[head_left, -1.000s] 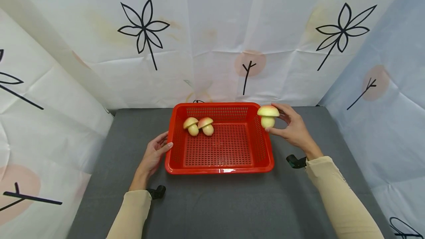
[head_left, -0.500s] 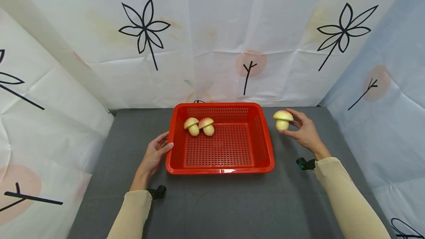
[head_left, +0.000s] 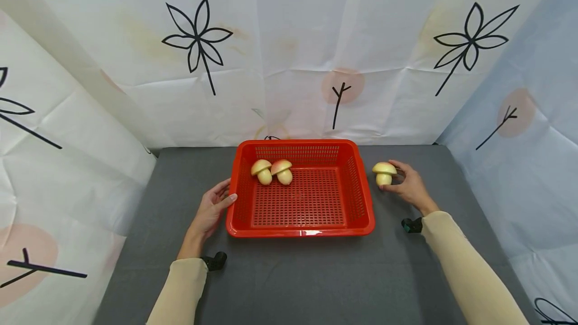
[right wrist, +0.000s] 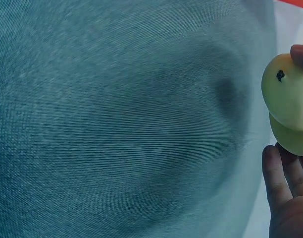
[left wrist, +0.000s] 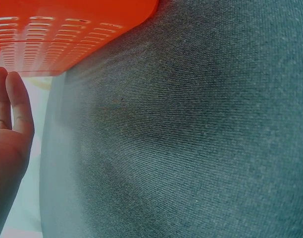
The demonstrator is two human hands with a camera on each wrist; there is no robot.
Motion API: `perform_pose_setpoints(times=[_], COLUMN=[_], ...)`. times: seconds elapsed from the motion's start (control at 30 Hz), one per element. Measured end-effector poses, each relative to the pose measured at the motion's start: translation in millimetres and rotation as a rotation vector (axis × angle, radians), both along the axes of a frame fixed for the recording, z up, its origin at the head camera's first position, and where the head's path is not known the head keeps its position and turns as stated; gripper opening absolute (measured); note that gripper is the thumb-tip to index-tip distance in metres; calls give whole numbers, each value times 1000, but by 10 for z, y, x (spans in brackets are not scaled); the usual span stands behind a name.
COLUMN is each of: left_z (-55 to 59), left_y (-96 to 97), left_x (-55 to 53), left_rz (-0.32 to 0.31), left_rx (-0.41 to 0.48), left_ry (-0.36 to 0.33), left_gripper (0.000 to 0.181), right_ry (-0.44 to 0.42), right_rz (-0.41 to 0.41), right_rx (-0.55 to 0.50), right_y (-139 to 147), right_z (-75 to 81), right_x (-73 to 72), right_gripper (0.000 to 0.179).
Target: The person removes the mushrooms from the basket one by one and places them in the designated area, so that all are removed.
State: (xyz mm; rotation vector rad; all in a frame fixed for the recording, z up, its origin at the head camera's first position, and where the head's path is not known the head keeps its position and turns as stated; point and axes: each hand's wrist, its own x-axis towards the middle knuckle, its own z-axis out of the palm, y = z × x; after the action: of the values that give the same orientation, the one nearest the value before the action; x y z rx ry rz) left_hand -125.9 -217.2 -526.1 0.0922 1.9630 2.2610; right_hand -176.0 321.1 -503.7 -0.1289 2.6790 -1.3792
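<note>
A red plastic basket (head_left: 298,232) with slotted walls and floor sits at the back middle of the table. My left hand (head_left: 212,208) holds its left rim, thumb on top and fingers partly hidden below the rim. In the left wrist view, fingers (left wrist: 20,101) lie close to the basket wall (left wrist: 57,29). Two toy mushrooms (head_left: 261,171) (head_left: 282,171) lie side by side in the basket's back left. Right of the basket, my right hand (head_left: 411,184) pinches a third mushroom (head_left: 384,168), cap up. Whether its base touches the table, I cannot tell.
The table has a dark grey cloth (head_left: 298,285). Behind it hangs a white curtain (head_left: 289,54) with plant drawings, with more curtain along both sides. Small black cameras (head_left: 215,261) are strapped to both wrists.
My right hand has carried the mushroom from beside the basket's right rim out to the right, then lower toward the table. The left hand and the basket have stayed put.
</note>
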Motion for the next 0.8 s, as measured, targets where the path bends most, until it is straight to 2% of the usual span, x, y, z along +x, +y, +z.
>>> perform_pose_setpoints(times=[0.43,0.8], left_z=[20,16], left_y=[10,6], left_x=[7,9], left_rz=[1,3], left_rx=[17,22], left_ry=[1,0], left_gripper=[59,59], right_ry=[7,2], right_rz=[-55,-62], right_rx=[36,50], right_y=[-20,-30], right_z=[-194,-215], right_x=[-68,-72], right_gripper=[86,87])
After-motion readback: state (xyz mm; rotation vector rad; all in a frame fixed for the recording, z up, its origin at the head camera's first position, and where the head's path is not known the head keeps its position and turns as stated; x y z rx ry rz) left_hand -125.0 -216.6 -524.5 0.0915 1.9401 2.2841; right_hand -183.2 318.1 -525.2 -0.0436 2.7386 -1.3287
